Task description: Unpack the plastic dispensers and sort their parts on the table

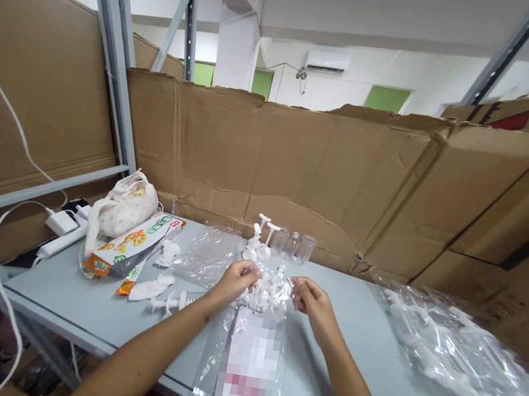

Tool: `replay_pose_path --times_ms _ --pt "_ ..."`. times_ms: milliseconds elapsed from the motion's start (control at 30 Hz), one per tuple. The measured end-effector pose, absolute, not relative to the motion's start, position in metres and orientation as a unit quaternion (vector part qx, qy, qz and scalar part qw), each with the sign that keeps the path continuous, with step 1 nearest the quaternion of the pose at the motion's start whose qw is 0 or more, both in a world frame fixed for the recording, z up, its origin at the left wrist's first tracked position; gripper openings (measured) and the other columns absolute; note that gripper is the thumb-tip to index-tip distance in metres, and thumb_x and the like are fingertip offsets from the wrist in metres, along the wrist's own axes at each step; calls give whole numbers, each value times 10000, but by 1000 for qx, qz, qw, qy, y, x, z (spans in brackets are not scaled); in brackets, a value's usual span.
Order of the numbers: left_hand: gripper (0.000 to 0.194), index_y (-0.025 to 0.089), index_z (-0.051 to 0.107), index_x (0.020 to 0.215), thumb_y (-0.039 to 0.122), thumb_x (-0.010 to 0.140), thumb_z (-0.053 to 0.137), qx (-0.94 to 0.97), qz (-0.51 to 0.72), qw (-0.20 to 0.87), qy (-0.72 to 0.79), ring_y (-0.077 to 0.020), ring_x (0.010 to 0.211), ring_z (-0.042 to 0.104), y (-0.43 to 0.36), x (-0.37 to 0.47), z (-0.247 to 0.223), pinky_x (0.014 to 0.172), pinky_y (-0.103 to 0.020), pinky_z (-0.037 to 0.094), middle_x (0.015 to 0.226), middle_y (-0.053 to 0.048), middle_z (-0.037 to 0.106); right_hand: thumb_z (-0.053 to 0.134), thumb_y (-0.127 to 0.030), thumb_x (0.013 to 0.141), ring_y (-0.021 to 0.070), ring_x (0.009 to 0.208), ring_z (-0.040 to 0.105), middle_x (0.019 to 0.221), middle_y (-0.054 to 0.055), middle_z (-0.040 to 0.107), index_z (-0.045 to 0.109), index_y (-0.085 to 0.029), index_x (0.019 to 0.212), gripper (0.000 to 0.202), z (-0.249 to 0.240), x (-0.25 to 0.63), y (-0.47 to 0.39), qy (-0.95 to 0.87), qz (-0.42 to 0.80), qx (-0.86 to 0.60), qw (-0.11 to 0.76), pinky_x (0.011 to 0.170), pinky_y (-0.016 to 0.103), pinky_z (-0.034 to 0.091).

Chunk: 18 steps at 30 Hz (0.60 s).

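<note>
Head view: the clear plastic parts bag (264, 296), with small white pieces in it, sat on the grey tabletop (351, 300) between the two hands. Left hand (237, 281): thumb and fingertips together, pinched on the parts bag's left edge. Right hand (310, 302): fingertips together too, pinched on its right edge. Both forearms came in from the near side, one on each side of the parts bag.

Nearer the person than the parts bag: a flat clear sleeve (212, 358) with a pale printed card (250, 351), print pixelated, unreadable.

Just beyond the parts bag: white T-topped plastic parts (263, 250), standing; to their right, clear cylinders (305, 249), upright.

Left of the parts bag, near: a white plunger-like part (170, 302), partly behind the left forearm. Also left: a flat clear plastic bag (203, 259) and crumpled white tissue (168, 253).

Farther left of it: an orange-and-white printed carton (135, 245), tilted against a white dotted cloth pouch (124, 205), plus a white power strip (61, 245).

Well to the right of the parts bag: a pile of clear-bagged white parts (466, 357). Behind it all: a brown cardboard wall (300, 163).
</note>
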State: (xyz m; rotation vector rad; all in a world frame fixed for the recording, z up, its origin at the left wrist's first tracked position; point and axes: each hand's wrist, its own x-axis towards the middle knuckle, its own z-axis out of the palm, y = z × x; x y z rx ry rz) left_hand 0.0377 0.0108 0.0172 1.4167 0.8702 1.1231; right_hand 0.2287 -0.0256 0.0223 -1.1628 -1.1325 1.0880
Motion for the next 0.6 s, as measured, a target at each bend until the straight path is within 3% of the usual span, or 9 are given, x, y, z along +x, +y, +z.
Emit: replay_pose_path --times_ms 167,300,467,533,600 --pt "364 152 518 649 491 777 490 615 493 481 383 -82 462 437 16 38 7 464 -203 335 524 30 470 684 -506 628 96 452 415 504 -25 506 641 -175 660 335 21 224 -27 -505 422 -498 565 452 235 335" --pt "354 152 562 674 468 802 465 640 512 412 399 -89 500 448 21 31 6 488 -201 344 545 22 483 672 -481 655 106 463 426 519 -20 524 651 -179 681 304 24 224 -29 -542 372 -484 577 461 249 342" --pt "342 157 566 725 477 798 469 599 560 415 394 -82 486 439 25 21 16 470 -191 338 541 29 468 687 -456 666 120 507 491 674 21 637 622 -195 992 423 29 229 -33 -539 486 -428 538 476 249 344" --pt "351 157 562 724 491 792 474 589 564 426 391 -78 474 432 25 20 18 459 -188 331 538 32 464 685 -466 665 135 540 531 742 47 657 630 -186 963 413 28 228 -33 -534 513 -418 526 467 244 332" --pt "351 156 573 746 491 791 477 595 554 432 390 -77 468 430 24 22 18 458 -189 334 535 33 470 698 -451 653 128 509 517 684 35 647 653 -171 873 359 25 225 -32 -550 512 -421 508 459 240 318"
